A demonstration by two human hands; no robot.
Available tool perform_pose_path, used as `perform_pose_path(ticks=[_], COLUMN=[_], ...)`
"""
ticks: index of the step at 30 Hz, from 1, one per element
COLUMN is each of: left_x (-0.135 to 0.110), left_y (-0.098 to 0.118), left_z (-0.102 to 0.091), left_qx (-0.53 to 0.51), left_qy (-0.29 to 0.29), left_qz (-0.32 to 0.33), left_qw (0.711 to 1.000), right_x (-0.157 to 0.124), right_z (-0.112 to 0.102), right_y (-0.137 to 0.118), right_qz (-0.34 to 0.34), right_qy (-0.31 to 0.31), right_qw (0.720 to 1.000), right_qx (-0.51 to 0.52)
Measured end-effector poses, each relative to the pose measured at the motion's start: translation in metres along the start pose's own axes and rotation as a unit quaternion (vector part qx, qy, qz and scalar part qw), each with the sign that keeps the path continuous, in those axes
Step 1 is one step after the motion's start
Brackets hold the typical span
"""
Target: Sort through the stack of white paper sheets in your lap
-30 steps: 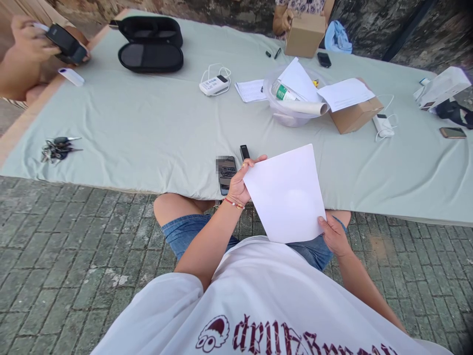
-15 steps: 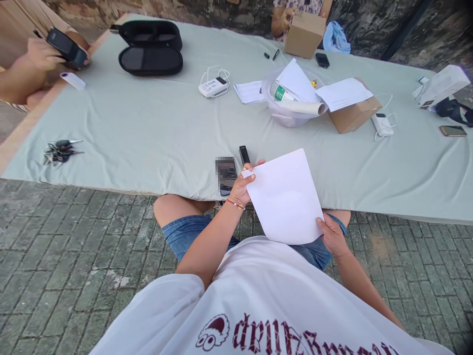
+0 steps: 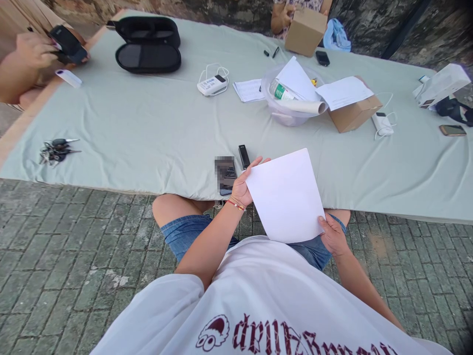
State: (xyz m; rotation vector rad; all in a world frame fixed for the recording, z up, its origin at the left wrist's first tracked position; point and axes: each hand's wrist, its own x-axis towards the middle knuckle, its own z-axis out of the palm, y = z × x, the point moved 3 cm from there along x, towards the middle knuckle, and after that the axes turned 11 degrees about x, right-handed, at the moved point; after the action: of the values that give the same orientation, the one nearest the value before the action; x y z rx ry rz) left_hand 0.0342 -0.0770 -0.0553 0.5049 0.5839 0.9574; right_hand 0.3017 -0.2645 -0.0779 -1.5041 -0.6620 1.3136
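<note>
A blank white sheet of paper (image 3: 286, 197) is held tilted over my lap and the table's front edge. My left hand (image 3: 242, 188) supports its left edge, fingers stretched along and partly beneath the upper left corner; the paper hides part of them. At the lower right corner, my right hand (image 3: 332, 234) pinches the sheet with the thumb on top. Close to my left fingers lie a slim black device (image 3: 244, 157) and a dark phone (image 3: 228, 183), its screen partly pixelated.
Keys (image 3: 59, 150) lie on the cloth-covered table (image 3: 148, 133) at left. Farther back are an open black case (image 3: 148, 56), a white corded device (image 3: 213, 85), a filled plastic basin (image 3: 291, 116) and a cardboard box (image 3: 356, 113). One person handles a black device (image 3: 68, 44); another holds a box (image 3: 305, 32).
My left thumb has come off the paper's upper face, and those fingers now reach farther along its corner. My right hand keeps its pinch. The person at left has shifted their hand.
</note>
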Motion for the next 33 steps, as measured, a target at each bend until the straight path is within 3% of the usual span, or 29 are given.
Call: perform_pose_path(ticks=[7, 11, 17, 27, 33], left_x=[-0.008, -0.017, -0.012, -0.019, -0.018], left_y=[-0.073, -0.096, -0.091, -0.093, -0.079], left_z=[-0.030, -0.040, -0.040, -0.052, -0.046], left_qx=[-0.005, -0.013, -0.061, -0.055, -0.070], left_qy=[0.071, 0.118, 0.088, 0.066, 0.070], left_qz=[-0.183, -0.225, -0.222, -0.209, -0.150], left_qw=[0.980, 0.967, 0.969, 0.974, 0.984], right_x=[0.007, 0.009, 0.010, 0.012, 0.013], right_z=[0.009, 0.014, 0.019, 0.010, 0.001], right_y=[0.019, 0.030, 0.029, 0.015, 0.004], right_qz=[0.036, 0.070, 0.073, -0.038, -0.058], right_qy=[0.013, 0.027, 0.031, 0.009, -0.019], right_qw=[0.998, 0.994, 0.993, 0.997, 0.991], right_qx=[0.039, 0.078, 0.090, -0.062, -0.118])
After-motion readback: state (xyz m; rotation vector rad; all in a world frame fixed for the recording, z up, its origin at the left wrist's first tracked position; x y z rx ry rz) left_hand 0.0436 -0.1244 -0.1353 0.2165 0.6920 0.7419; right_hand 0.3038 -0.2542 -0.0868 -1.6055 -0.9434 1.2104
